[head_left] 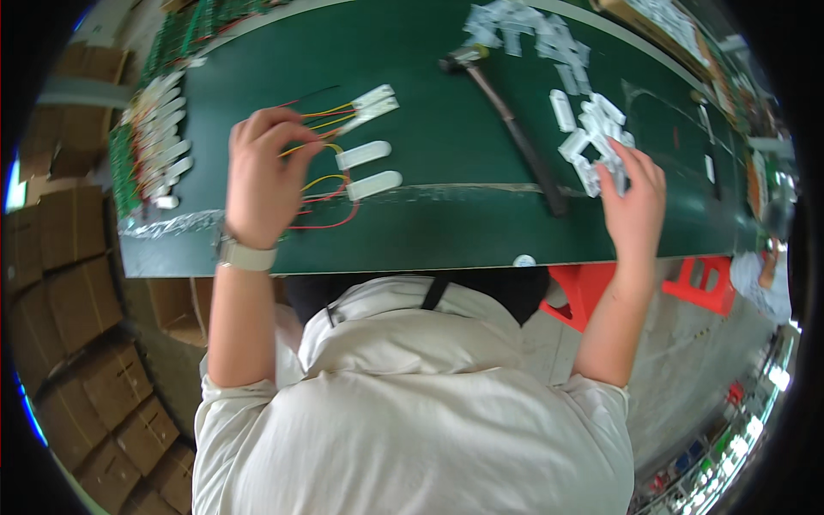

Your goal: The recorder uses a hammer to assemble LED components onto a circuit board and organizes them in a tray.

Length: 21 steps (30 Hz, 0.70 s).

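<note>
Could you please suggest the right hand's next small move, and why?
Perhaps the right hand should pinch one of the white pieces, since its fingertips are right at them, while the left hand is at the yellow and red wires.

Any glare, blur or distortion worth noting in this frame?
Head view: lens curve bows the table, corners are black; head view: glare on the shiny tape, bright blurred spots lower right; head view: white pieces by the right hand look washed out.
</note>
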{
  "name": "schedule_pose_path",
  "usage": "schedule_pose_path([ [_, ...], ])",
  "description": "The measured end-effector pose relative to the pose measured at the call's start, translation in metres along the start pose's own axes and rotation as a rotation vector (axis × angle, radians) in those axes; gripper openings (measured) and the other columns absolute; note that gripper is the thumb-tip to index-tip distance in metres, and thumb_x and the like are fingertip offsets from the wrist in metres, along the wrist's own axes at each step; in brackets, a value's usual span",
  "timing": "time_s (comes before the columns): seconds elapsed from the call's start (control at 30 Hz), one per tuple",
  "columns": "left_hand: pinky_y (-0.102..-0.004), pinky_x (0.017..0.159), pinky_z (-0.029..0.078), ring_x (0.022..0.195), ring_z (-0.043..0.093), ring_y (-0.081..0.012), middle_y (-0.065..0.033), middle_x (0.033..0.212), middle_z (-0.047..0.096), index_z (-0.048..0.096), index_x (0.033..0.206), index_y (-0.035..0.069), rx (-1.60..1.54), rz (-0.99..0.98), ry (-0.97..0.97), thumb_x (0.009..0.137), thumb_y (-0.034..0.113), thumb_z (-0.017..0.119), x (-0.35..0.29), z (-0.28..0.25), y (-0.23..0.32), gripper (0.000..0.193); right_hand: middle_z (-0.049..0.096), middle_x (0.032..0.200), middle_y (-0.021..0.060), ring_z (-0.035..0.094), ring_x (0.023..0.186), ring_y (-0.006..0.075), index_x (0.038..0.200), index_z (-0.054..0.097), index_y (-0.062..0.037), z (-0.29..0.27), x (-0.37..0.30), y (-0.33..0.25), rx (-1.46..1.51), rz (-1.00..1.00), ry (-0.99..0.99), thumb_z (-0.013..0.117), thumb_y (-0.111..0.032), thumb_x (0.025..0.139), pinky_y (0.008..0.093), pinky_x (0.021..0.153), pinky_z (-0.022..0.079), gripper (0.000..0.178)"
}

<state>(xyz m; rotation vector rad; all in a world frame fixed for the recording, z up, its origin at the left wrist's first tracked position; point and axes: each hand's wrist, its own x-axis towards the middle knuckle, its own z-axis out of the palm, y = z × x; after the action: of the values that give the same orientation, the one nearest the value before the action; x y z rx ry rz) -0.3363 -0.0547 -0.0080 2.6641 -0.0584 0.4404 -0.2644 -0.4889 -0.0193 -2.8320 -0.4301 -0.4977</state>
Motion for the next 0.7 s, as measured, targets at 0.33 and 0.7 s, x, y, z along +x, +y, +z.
schedule_pose_path([
  [0.33, -0.0269, 0.085, 0.041, 0.09, 0.058, -0.0108, -0.0033, 0.098, 0.069, 0.062, 0.112, 0.004, -0.969, -0.576, 0.06, 0.107, 0.013, 0.06, -0.012, -0.021, -0.064, 0.01, 0.072, 0.109, 0.0042, 0.065, 0.101, 0.0271, 0.117, 0.077, -0.0148, 0.018, 0.023, -0.02, 0.076, -0.021, 0.024, 0.081, -0.023, 0.085, 0.0393, 0.09, 0.054, 0.034],
  [0.7, -0.0265, 0.076, 0.038, 0.08, 0.046, -0.0087, 0.0024, 0.085, 0.053, 0.058, 0.124, 0.002, -1.294, -0.487, 0.046, 0.104, 0.014, 0.063, -0.003, -0.014, -0.024, 0.024, 0.075, 0.095, 0.011, 0.073, 0.087, 0.0325, 0.12, 0.076, -0.0146, 0.049, 0.072, -0.037, 0.086, 0.177, -0.214, 0.077, -0.022, 0.085, 0.0424, 0.08, 0.059, 0.036],
])
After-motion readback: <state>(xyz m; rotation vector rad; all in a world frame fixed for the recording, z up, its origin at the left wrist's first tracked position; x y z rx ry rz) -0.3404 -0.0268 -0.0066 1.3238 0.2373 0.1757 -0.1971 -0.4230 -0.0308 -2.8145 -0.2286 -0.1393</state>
